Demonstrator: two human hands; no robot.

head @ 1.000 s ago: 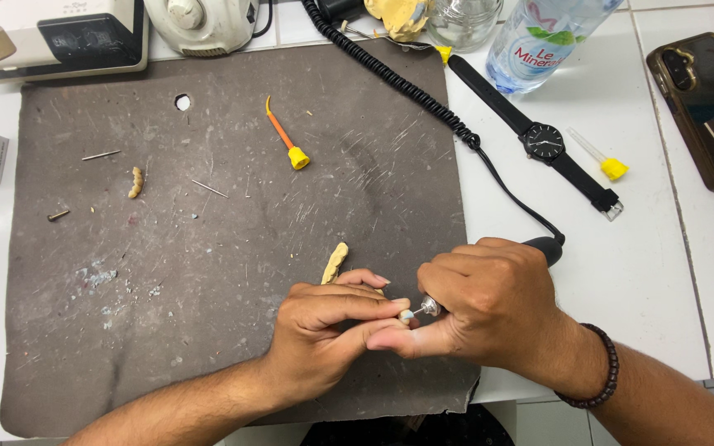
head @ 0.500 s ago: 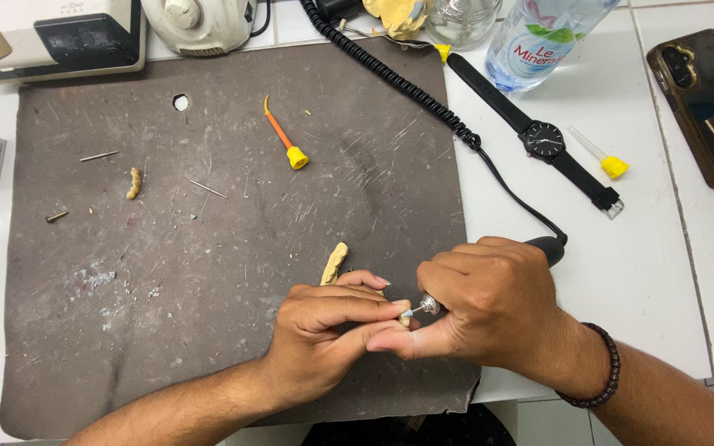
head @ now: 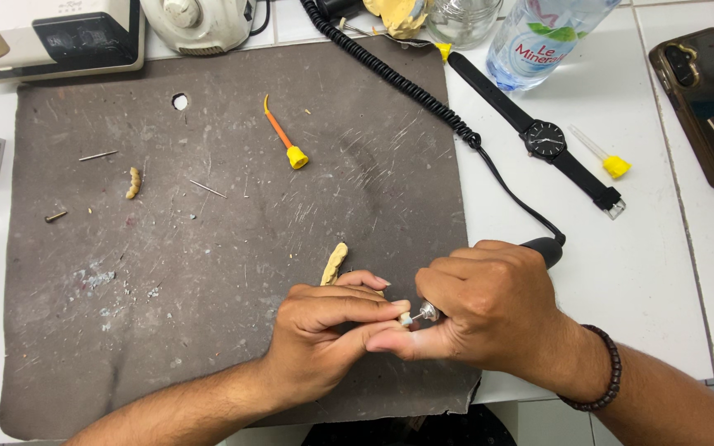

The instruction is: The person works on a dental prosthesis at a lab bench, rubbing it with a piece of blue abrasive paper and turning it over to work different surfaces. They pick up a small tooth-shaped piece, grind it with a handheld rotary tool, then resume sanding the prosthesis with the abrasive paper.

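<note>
Low in the frame's centre, the left hand [head: 324, 330] pinched a small pale piece [head: 406, 318] at its fingertips, while the right hand [head: 481, 310] clenched a rotary handpiece [head: 429, 311], its tip pointing left onto the piece, cord trailing toward upper right.

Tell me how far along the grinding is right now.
Possibly done: two cream tooth-row pieces lie on the grey mat, one by the hands, one at far left. In hand: the left hand pinches a small piece, mostly hidden, against the tip of the corded handpiece gripped by the right hand. How much remains cannot be judged.
</note>
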